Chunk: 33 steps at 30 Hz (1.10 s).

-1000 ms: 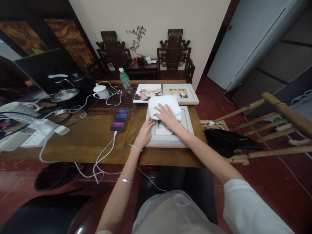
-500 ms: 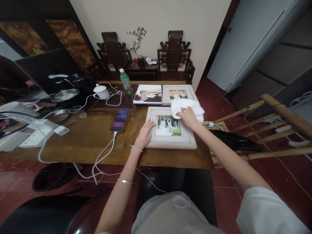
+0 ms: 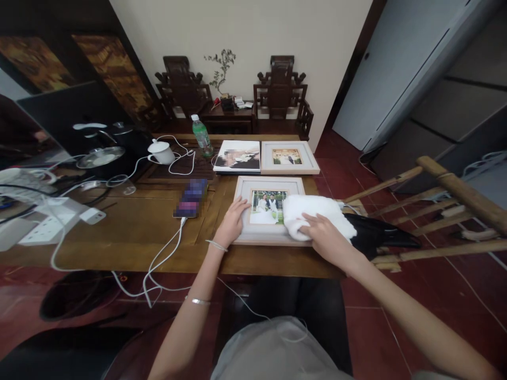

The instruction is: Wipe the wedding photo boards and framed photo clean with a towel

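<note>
A light wooden picture frame [image 3: 273,184] with a photo of a couple outdoors lies flat near the table's front edge. My left hand [image 3: 232,222] holds its left side, the fingers over the rim. My right hand [image 3: 327,237] is closed on a folded white towel [image 3: 317,211], pressing it over the frame's right side and lower right corner. The towel covers part of the photo and hangs past the frame's right edge. Behind lie a second picture frame [image 3: 273,168] and, beside it, a photo panel [image 3: 237,153] on top of something dark.
A phone [image 3: 192,198] with a charging cable lies left of the frame. Farther left are a green bottle [image 3: 202,136], a lidded white cup [image 3: 161,153], a pot [image 3: 101,158] and a power strip [image 3: 51,221]. A bamboo chair [image 3: 459,190] stands right of the table.
My right hand has drawn the towel from the frame's upper right corner down toward its lower right, uncovering the frame behind. My left hand stays on the frame's left side.
</note>
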### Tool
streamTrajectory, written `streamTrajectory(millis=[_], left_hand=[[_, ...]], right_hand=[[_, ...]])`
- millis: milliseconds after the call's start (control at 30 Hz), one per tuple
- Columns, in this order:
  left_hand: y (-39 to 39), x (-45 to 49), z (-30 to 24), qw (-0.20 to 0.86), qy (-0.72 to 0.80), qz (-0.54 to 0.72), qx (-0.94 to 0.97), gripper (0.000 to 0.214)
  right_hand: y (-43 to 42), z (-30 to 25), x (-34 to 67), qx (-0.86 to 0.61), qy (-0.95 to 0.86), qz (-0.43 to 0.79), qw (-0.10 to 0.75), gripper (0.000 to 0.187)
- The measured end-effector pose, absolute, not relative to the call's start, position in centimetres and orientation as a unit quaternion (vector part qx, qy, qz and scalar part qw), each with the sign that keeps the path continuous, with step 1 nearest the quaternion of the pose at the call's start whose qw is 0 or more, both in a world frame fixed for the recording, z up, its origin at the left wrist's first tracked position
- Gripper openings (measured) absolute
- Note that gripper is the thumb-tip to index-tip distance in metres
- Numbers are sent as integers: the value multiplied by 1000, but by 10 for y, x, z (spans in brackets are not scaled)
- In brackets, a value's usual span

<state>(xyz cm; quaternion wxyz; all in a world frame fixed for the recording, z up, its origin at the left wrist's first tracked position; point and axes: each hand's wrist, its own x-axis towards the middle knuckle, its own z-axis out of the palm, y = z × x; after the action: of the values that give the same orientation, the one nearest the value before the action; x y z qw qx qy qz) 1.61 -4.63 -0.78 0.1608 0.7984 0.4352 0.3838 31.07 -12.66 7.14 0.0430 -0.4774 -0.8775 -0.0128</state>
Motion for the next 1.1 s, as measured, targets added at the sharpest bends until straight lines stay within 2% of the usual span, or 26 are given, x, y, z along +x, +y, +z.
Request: streamTrajectory(millis=[233,333,667,800,933,1100], left_hand=[[-45,15,-10,163,434,384,799,54],[-46,16,-10,169,437,391,792,53],[-50,17,-4,165,449,376,793,44],[-50,17,-5,162,461,355,797,39],[-48,15,-6,158,466,339,802,42],[-47,12,-5,157,460,330,810,43]], right_hand=[[-35,61,307,-534,-841,-69,55,55],[-22,57,306,-529,-843,-79,50,54],[-140,67,304,-486,-873,4,43,60],[-158,71,296,-471,-880,35,43,59],[-126,59,289,-476,-877,19,64,55],[-46,52,288,-525,-843,-38,112,53]])
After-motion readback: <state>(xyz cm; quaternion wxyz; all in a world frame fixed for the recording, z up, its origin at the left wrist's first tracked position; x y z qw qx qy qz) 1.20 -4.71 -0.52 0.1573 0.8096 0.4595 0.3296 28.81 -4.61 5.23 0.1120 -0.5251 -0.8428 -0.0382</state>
